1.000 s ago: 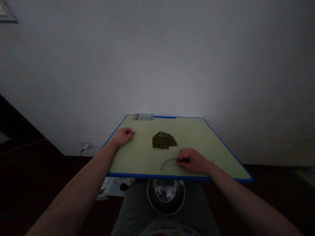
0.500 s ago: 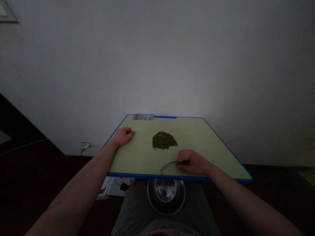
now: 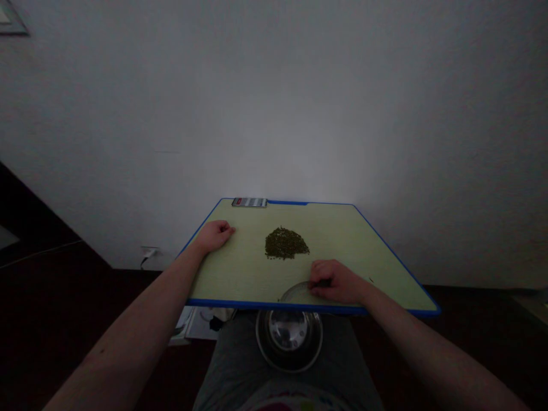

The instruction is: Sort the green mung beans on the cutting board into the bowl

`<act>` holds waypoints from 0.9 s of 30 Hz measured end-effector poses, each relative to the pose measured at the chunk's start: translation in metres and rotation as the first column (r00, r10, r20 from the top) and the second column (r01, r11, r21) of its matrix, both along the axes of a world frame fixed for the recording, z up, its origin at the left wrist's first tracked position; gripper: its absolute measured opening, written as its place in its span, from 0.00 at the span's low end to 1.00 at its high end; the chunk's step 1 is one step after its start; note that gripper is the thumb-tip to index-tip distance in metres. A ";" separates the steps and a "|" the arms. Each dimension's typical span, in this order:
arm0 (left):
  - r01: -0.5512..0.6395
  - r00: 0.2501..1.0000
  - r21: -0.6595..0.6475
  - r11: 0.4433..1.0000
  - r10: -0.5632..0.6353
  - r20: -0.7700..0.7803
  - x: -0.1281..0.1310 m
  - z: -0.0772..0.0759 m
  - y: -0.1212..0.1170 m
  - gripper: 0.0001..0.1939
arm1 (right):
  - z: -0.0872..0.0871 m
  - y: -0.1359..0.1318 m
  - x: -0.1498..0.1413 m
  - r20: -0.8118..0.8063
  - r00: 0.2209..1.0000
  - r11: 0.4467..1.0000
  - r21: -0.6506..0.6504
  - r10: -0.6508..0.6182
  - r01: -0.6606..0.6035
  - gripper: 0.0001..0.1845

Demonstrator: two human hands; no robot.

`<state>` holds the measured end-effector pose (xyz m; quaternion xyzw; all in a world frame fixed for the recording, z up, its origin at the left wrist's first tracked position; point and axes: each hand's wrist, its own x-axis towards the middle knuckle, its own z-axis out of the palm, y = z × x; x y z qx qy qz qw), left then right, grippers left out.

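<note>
Right hand (image 3: pixel 336 281) pinches a thin, curved, see-through strip (image 3: pixel 295 291)

At bottom centre, the blue-edged, pale-green board (image 3: pixel 240 268) hides the far rim of a round, shiny metal bowl (image 3: pixel 291 362). Above, the strip shows faintly, its right end lost in clenched fingers. A heap of small dark-green grains (image 3: pixel 286 244) lies mid-frame. To its left the left hand (image 3: pixel 214 235) curls; whether around anything, I cannot tell. Beyond lies a flat phone (image 3: pixel 249 202); upper left, a grey frame (image 3: pixel 12 24) is cut off.

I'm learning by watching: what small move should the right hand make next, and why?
Probably the right hand should ease its clear curved piece to the blue front edge of the board: the piece lies just short of it, with the metal bowl just below and the grain pile farther back.
</note>
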<state>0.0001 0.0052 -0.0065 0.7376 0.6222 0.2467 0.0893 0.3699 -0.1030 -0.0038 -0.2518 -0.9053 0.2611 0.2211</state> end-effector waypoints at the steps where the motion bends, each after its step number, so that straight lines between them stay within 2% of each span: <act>1: 0.003 1.000 -0.001 1.000 -0.003 0.001 0.000 0.000 0.000 0.19 | 0.000 0.000 0.000 0.003 1.000 1.000 -0.001 0.002 -0.002 0.08; 10: 0.015 1.000 0.023 1.000 -0.015 0.008 -0.003 -0.005 0.003 0.19 | 0.005 0.000 -0.006 0.024 0.994 0.993 0.051 -0.106 0.105 0.07; 17: 0.009 1.000 0.012 1.000 -0.009 0.002 -0.001 -0.002 0.002 0.19 | 0.008 0.003 -0.020 0.039 0.999 0.997 0.083 -0.013 0.010 0.09; 27: 0.002 1.000 -0.001 1.000 -0.002 -0.031 -0.001 -0.001 0.001 0.20 | 0.005 0.002 -0.015 0.023 0.999 0.997 0.066 0.050 -0.051 0.07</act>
